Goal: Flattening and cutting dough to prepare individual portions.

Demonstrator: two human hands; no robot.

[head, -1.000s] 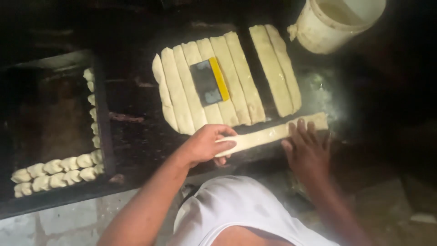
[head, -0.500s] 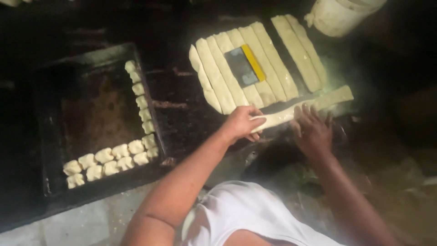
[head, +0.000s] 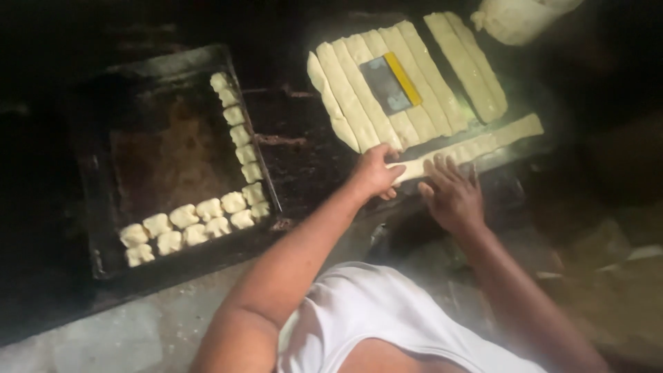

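A dark, rough-surfaced desk (head: 297,162) carries everything. On its left lies a black rectangular metal baking tray (head: 103,207). To the right, long pale dough strips (head: 359,97) lie side by side, with one separate pale dough strip (head: 483,144) just below them. A white plastic bucket (head: 514,17) stands at the top right corner.

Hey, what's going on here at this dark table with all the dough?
A person in a white top works a long dough strip on a dark worktop. The left hand pinches its near end, and the right hand lies flat beside it. Behind, more cut dough strips lie side by side with a scraper on top. To the left, a dark tray holds small dough pieces along two edges.
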